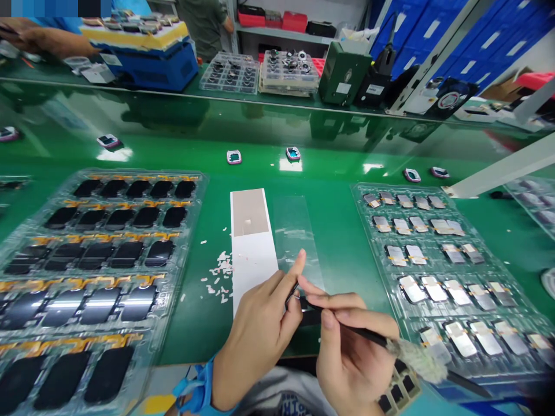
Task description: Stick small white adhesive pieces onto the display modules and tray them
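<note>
My left hand (pixel 260 335) is curled near the front edge of the green belt, fingers pinched round a small dark part I can barely make out. My right hand (pixel 351 352) grips black tweezers (pixel 347 325), their tips touching the part in my left hand. A fluffy brush-like tuft (pixel 416 358) sits on the tweezers' rear end. Just beyond my hands lie a white sheet (pixel 251 248) and a clear plastic strip (pixel 297 231). Small white peeled scraps (pixel 219 274) are scattered left of the sheet.
A clear tray of black screens with orange flex cables (pixel 99 260) lies at left; a tray of small silver parts (pixel 442 271) lies at right. Pink-rimmed watch cases (pixel 293 153) sit on the belt. Beyond are stacked trays (pixel 288 72), a blue crate (pixel 147 55) and another person's arm (pixel 47 37).
</note>
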`<state>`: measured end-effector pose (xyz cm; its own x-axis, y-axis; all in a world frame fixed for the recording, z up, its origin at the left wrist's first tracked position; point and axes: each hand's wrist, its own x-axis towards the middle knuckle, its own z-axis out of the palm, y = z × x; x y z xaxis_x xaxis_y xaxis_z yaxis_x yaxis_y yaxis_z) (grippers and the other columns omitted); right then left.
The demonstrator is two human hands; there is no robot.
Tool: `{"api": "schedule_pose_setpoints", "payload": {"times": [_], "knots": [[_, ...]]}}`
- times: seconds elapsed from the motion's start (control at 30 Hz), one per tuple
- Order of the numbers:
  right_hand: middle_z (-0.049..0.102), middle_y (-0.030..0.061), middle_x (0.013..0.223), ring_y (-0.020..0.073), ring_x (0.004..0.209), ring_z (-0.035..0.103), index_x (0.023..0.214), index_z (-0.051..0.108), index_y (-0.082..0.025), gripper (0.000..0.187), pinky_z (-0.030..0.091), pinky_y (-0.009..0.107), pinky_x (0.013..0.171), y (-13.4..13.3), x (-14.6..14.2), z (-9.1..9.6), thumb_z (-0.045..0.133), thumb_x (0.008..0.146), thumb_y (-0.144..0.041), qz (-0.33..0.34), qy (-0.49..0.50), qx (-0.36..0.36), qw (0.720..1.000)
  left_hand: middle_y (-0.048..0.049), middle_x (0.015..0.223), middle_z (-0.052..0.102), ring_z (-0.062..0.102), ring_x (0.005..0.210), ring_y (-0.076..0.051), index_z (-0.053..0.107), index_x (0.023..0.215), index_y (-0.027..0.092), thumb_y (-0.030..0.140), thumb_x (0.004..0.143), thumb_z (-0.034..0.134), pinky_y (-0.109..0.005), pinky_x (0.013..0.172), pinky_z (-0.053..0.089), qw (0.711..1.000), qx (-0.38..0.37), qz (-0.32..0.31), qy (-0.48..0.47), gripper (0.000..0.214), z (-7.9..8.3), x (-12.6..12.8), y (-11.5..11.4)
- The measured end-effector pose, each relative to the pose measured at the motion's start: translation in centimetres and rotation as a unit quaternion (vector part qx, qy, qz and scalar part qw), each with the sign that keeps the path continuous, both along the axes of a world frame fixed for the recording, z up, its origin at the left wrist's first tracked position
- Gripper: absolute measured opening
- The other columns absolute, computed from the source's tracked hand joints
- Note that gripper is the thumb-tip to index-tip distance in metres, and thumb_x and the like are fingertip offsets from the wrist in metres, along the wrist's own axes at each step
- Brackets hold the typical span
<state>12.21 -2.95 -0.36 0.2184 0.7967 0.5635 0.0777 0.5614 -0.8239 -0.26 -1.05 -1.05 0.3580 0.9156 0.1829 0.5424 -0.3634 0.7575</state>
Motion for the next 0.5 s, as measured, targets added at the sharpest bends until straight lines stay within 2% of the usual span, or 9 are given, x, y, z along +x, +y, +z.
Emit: {"api": "schedule_pose_setpoints", "payload": {"times": [0.3, 0.43, 0.5], "knots": [[0.068, 0.0018, 0.092, 0.0187, 0.097, 0.074, 0.103, 0.05, -0.022, 0.025, 0.069, 0.038, 0.081, 0.12, -0.03, -0.09, 0.051, 0.093, 0.001, -0.008, -0.011, 0.008, 1.0, -0.0041, 0.095, 0.068, 0.064, 0.077, -0.017, 0.026, 0.156, 0.022, 0.014, 0.099, 0.032, -0.026, 0.066, 0.052, 1.0, -0.013, -0.002, 0.0, 0.058, 0.14, 0.0, -0.06], [0.068, 0.0025, 0.093, 0.0165, 0.094, 0.074, 0.105, 0.051, -0.021, 0.029, 0.068, 0.036, 0.08, 0.34, -0.23, 0.06, 0.05, 0.092, 0.005, -0.02, 0.022, 0.023, 0.999, -0.0047, 0.097, 0.069, 0.065, 0.079, -0.017, 0.026, 0.156, 0.023, 0.017, 0.101, 0.033, -0.027, 0.068, 0.053, 1.0, -0.01, 0.0, -0.006, 0.056, 0.02, -0.02, -0.03], [0.068, 0.0034, 0.094, 0.0174, 0.094, 0.073, 0.107, 0.052, -0.022, 0.028, 0.067, 0.038, 0.08, 0.46, 0.17, 0.06, 0.048, 0.093, 0.003, -0.015, 0.037, 0.022, 0.999, -0.0052, 0.101, 0.07, 0.066, 0.082, -0.018, 0.026, 0.156, 0.025, 0.019, 0.102, 0.033, -0.028, 0.072, 0.054, 1.0, -0.015, -0.005, -0.021, 0.055, -0.14, -0.14, -0.15]]}}
